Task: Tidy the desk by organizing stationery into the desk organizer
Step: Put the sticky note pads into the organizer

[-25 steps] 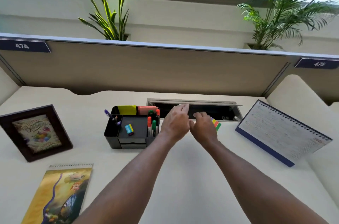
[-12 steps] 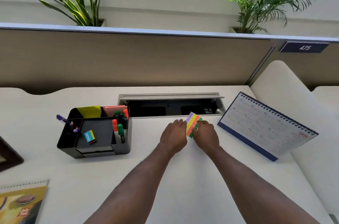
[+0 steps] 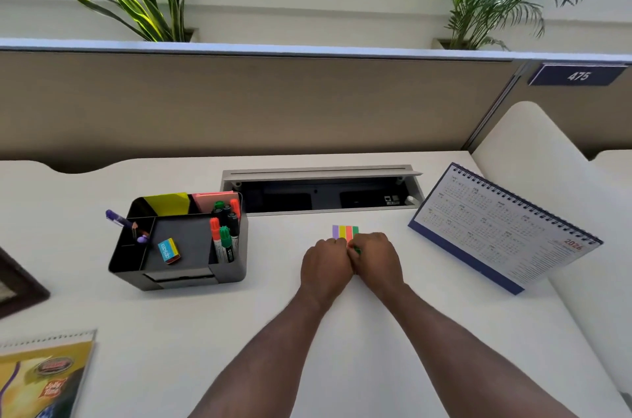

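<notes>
left hand (image 3: 325, 265) — fingers curled on sticky tabs (image 3: 343, 232) | right hand (image 3: 376, 260) — fingers curled, pinching them

My feed shows a white desk (image 3: 171, 332). A black organizer (image 3: 191, 280) sits left of centre, and a flip calendar (image 3: 506, 232) stands at the right. A dark picture frame (image 3: 17, 284) pokes in at the left edge, and a spiral pad (image 3: 44, 380) lies near left. Far middle is an open cable hatch (image 3: 321, 172), with coloured sticky strips (image 3: 345, 232) just nearer.
</notes>
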Available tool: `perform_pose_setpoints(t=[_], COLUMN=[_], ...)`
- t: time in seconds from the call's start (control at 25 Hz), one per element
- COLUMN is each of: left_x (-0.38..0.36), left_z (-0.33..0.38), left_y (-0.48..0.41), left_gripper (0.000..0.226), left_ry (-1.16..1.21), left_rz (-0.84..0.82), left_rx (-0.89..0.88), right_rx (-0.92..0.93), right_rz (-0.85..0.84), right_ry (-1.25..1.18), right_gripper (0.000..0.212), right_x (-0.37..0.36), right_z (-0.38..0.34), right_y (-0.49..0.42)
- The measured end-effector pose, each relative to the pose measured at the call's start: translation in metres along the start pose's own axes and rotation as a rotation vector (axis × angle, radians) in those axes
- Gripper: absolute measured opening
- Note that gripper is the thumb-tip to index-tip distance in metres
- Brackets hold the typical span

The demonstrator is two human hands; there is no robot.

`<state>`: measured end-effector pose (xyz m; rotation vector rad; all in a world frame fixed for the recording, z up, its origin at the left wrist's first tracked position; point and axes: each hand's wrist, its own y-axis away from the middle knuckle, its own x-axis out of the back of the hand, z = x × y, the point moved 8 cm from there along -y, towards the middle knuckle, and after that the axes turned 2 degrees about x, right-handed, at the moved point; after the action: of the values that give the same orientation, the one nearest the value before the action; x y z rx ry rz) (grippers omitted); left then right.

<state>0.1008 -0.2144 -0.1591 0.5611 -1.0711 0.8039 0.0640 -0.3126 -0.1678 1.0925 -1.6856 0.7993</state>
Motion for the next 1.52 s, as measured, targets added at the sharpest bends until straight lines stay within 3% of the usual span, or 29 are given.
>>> perform_pose_setpoints(t=[0.08, 0.24, 0.52, 0.64, 0.72, 0.84, 0.96, 1.08, 1.28, 1.52], left_x=[0.000, 0.002, -0.003, -0.006, -0.008, -0.011, -0.006, 0.011, 0.078, 0.163], left_z=[-0.008, -0.028, -0.034, -0.038, -0.043, -0.049, -0.056, -0.072, -0.108, -0.136], left_y=[0.017, 0.060, 0.087, 0.095, 0.100, 0.106, 0.114, 0.121, 0.131, 0.142], left_gripper=[0.016, 0.023, 0.027, 0.032, 0.034, 0.036, 0.031, 0.018, 0.031, 0.007], left_ry=[0.078, 0.475, 0.736, 0.776, 0.817, 0.895, 0.998, 1.102, 1.031, 0.808], left_rz=[0.004, 0.058, -0.030, -0.039, -0.040, -0.047, -0.031, 0.045, 0.327, 0.557], left_rx=[0.121, 0.588, 0.832, 0.864, 0.886, 0.901, 0.916, 0.869, 0.680, 0.449], right_rx=[-0.010, -0.076, -0.459, -0.551, -0.597, -0.539, -0.551, -0.507, -0.329, -0.083], right_rz=[-0.013, -0.042, -0.082, -0.072, -0.089, -0.168, -0.189, -0.258, -0.178, -0.009], right_ry=[-0.037, -0.145, -0.278, -0.420, -0.575, -0.654, -0.825, -1.018, -0.977, -0.879], right_gripper=[0.019, 0.007, 0.017, 0.028, 0.018, 0.032, 0.022, 0.027, 0.014, 0.015], right_x=[-0.004, -0.014, -0.023, -0.026, -0.033, -0.038, -0.033, -0.032, -0.010, 0.030], right_z=[-0.006, -0.021, -0.028, -0.030, -0.036, -0.044, -0.058, -0.078, -0.122, -0.203], right_y=[0.018, 0.054, 0.085, 0.095, 0.101, 0.103, 0.106, 0.103, 0.081, 0.063])
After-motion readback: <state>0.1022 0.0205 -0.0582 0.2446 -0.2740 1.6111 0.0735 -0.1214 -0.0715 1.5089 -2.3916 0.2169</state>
